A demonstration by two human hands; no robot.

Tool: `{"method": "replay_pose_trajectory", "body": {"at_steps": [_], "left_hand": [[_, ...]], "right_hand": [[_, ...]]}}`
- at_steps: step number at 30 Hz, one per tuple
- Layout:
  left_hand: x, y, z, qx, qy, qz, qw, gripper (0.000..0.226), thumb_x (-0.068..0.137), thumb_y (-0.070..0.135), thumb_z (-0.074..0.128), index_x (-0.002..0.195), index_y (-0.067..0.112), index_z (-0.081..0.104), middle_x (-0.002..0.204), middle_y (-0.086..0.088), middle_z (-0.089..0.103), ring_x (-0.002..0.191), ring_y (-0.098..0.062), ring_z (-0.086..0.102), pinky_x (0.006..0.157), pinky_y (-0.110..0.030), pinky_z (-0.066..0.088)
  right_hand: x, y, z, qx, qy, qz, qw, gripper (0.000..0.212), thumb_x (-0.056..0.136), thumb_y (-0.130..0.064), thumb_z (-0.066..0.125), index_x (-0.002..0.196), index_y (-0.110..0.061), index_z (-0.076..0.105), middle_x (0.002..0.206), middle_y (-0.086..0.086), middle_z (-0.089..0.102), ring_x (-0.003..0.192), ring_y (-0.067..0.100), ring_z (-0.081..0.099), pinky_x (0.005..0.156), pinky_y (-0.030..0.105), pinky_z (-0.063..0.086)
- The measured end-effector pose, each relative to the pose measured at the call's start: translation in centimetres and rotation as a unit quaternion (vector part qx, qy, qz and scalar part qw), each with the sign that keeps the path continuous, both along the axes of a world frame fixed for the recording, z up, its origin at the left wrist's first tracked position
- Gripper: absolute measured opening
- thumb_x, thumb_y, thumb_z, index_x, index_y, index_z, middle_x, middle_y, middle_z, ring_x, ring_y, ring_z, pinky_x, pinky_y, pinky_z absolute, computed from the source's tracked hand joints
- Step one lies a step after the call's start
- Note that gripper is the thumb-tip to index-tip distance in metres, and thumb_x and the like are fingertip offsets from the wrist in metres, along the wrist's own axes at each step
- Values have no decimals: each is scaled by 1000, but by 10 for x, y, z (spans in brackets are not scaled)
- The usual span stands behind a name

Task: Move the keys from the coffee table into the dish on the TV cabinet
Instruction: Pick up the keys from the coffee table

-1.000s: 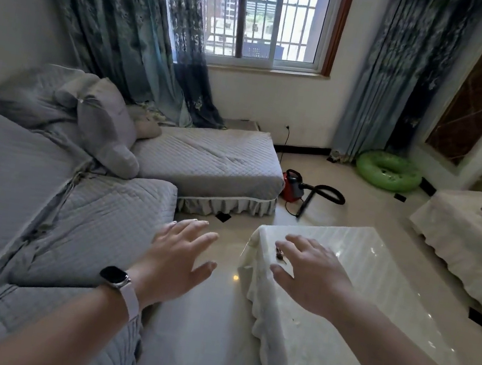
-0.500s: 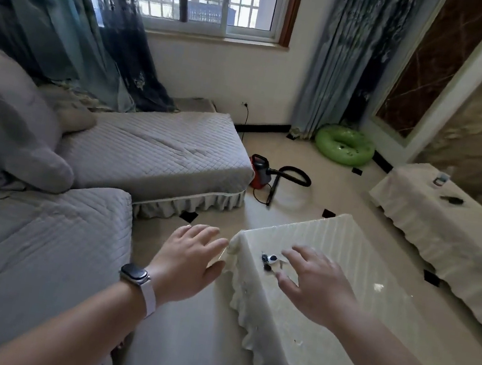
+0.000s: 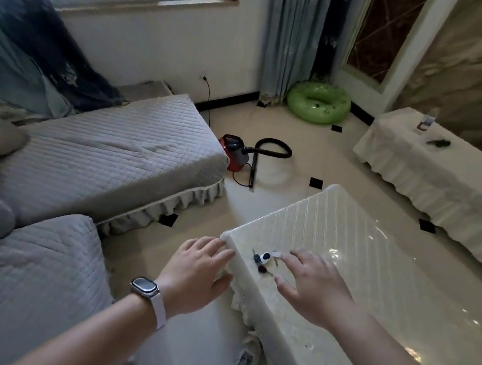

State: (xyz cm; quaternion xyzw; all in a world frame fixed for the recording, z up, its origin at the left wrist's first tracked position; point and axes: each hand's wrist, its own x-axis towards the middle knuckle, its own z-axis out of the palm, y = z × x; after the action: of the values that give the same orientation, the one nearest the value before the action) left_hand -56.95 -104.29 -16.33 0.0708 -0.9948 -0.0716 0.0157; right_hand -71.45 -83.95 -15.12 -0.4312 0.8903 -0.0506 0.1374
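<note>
The right hand [image 3: 313, 288] hovers palm-down over the near corner of the coffee desk [image 3: 356, 263], its grip spread and holding nothing. The index fingertip [image 3: 285, 256] sits just beside the keys [image 3: 263, 260]; whether it touches them cannot be told.

The keys lie flat on the glossy cover, just inside the corner of the desk. From the right grip they lie forward and to the left, framed between the extended index finger and the thumb. The bunch runs roughly front to back: a white-and-dark fob at the far end, a small dark red piece at the near end, metal blades fanned between.

The left hand [image 3: 198, 276] is also spread and holding nothing. It hangs off the desk edge, to the left of the corner, with a watch [image 3: 145, 287] on its wrist. The right hand is the nearer one, and the pickup appears to be its job: a short reach forward-left, then closing thumb and index across the bunch.

Farther right, well apart across the floor, stands the covered TV cabinet [image 3: 452, 197]. A small bottle [image 3: 426, 122] and a dark object [image 3: 438, 142] rest on it. No dish can be made out.

No brand, label or lettering is legible anywhere; the bottle's label is too blurred to read.
</note>
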Motion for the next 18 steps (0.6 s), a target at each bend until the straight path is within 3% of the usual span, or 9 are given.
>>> {"method": "replay_pose_trajectory", "body": {"at_steps": [10, 18], "left_hand": [[-146, -45, -54, 17, -98, -58, 993, 42, 85, 49, 42, 117, 26, 55, 129, 0, 58, 119, -26, 51, 93, -41, 43], [-233, -68, -117, 70, -153, -85, 982, 46, 87, 45, 42, 128, 27, 51, 138, 0, 52, 128, -25, 44, 102, -39, 36]], "right_hand": [[-125, -30, -66, 26, -73, -44, 996, 51, 91, -51, 35, 133, -25, 45, 140, -1, 47, 128, 21, 41, 103, 37, 32], [-192, -50, -133, 72, -136, -109, 982, 51, 90, -51, 35, 134, -26, 42, 136, 0, 48, 123, 23, 43, 98, 39, 35]]}}
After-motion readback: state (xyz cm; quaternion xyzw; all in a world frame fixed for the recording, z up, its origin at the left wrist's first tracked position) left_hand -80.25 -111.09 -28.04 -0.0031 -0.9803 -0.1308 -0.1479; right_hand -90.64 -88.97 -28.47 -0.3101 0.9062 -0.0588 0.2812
